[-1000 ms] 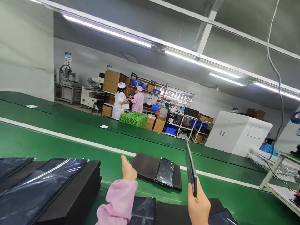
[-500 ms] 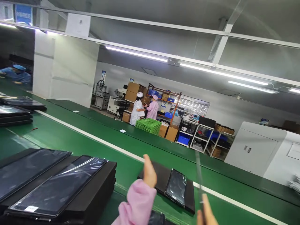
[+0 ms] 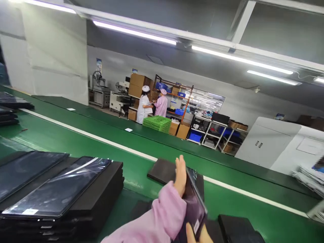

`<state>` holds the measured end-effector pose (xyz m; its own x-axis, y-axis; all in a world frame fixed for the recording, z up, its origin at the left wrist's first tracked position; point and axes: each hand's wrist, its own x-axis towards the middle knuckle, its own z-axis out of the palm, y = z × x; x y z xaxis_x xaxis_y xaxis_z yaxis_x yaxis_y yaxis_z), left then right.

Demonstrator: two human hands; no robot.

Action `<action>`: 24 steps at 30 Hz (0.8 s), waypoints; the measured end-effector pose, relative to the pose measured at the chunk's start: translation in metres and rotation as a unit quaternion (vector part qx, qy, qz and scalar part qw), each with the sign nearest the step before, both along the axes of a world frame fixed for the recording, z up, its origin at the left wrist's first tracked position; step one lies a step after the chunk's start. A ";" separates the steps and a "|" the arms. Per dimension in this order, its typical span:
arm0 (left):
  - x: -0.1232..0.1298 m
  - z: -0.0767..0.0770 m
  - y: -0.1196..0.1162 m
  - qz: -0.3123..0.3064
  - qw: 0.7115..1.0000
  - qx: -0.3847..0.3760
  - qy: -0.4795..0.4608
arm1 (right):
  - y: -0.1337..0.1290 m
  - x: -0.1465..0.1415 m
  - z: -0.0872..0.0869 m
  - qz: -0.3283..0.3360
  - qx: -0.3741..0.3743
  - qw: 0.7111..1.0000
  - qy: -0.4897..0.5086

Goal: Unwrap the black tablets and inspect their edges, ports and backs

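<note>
A thin black phone display panel (image 3: 194,199) with a small white label is tilted up on edge in front of me. My right hand (image 3: 198,233) grips its lower end between thumb and fingers. My left hand (image 3: 180,175), in a pink sleeve, rests with straight fingers against the panel's upper left side. Behind them, a black foam tray (image 3: 162,170) lies on the green belt, with another display panel mostly hidden by the held one. At left, display panels (image 3: 60,190) lie on a stack of black foam trays (image 3: 101,199).
The green conveyor belt (image 3: 131,172) carries a white line across it. More black trays (image 3: 235,226) lie at the lower right, and others (image 3: 8,116) at far left. Beyond the belt are green crates (image 3: 157,123), two people (image 3: 160,104), shelves and a grey cabinet (image 3: 265,141).
My right hand has brought the display panel left and tilted its face into view. My left hand has moved right to meet it. The view has shifted slightly.
</note>
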<state>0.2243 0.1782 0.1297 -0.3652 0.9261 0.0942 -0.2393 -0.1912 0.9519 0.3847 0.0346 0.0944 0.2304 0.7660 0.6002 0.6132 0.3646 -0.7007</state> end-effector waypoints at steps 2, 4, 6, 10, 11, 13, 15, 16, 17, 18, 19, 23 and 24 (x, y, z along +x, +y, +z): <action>0.017 -0.006 -0.009 0.012 1.000 -0.012 0.004 | -0.007 -0.004 -0.007 0.042 -0.041 0.998 0.017; 0.013 -0.015 -0.022 0.030 0.999 -0.021 0.008 | -0.009 0.005 -0.007 0.031 -0.084 0.993 0.072; -0.005 -0.025 -0.036 0.054 0.998 -0.027 0.014 | -0.008 0.021 -0.002 -0.020 -0.107 0.976 0.186; -0.020 -0.053 -0.073 0.078 0.995 -0.063 -0.023 | -0.010 0.039 0.006 -0.028 -0.091 0.886 0.454; -0.015 -0.060 -0.086 0.043 0.994 -0.074 -0.064 | -0.012 0.038 0.007 -0.009 -0.088 0.862 0.498; 0.004 -0.068 -0.111 -0.083 0.979 -0.087 -0.166 | -0.018 0.028 0.006 0.032 -0.085 0.825 0.557; 0.023 -0.066 -0.133 -0.198 0.942 -0.094 -0.253 | -0.028 0.014 0.004 0.068 -0.089 0.806 0.581; 0.030 -0.061 -0.141 -0.223 0.927 -0.102 -0.284 | -0.034 0.008 0.002 0.082 -0.093 0.803 0.583; 0.034 -0.054 -0.146 -0.226 0.916 -0.115 -0.310 | -0.039 0.002 0.000 0.096 -0.098 0.801 0.583; 0.036 -0.046 -0.150 -0.214 0.909 -0.131 -0.332 | -0.045 -0.002 -0.002 0.108 -0.102 0.801 0.580; 0.035 -0.039 -0.152 -0.198 0.904 -0.147 -0.350 | -0.050 -0.005 -0.005 0.116 -0.107 0.802 0.575; 0.022 -0.018 -0.156 -0.162 0.895 -0.180 -0.374 | -0.064 -0.001 -0.016 0.130 -0.135 0.820 0.541; 0.019 -0.017 -0.157 -0.158 0.896 -0.185 -0.370 | -0.066 0.001 -0.017 0.130 -0.142 0.826 0.530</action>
<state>0.2434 0.0215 0.1132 0.0854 0.9124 -0.4002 -0.8186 0.2932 0.4938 0.3853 -0.0312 0.0770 0.3164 0.9475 -0.0468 -0.4735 0.1149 -0.8733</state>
